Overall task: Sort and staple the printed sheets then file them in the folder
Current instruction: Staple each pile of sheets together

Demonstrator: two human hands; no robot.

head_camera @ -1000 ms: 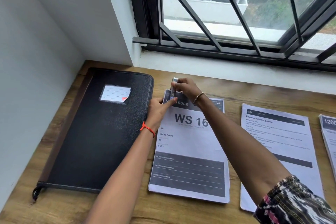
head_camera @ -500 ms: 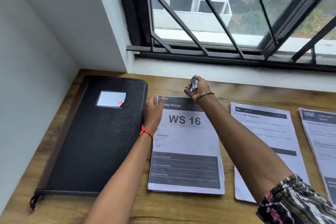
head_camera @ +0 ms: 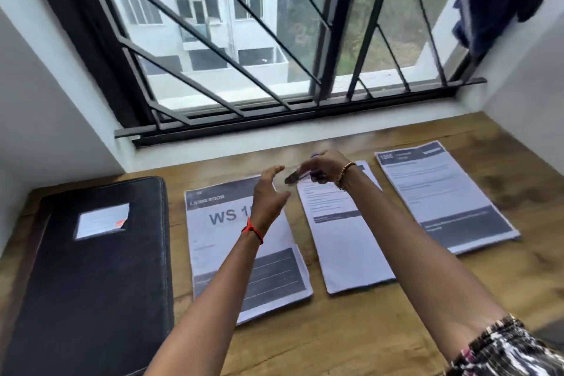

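The black folder [head_camera: 91, 268] lies closed on the desk [head_camera: 366, 330], beside the printed stacks. The left hand [head_camera: 268, 192] is raised over the WS 16 stack [head_camera: 219, 223], fingers spread and loosely bent, holding nothing. The right hand [head_camera: 323, 166] grips the small stapler [head_camera: 297, 175], which is blurred, its nose over the middle stack [head_camera: 345, 238] at the top left corner. Half a second ago both hands were at the WS 16 stack's top edge.

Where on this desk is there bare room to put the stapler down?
The desk is bare in front of the middle stack and right stack, toward the near edge, and along the sill behind the WS 16 stack. Gaps between folder and stacks are narrow, crowded.
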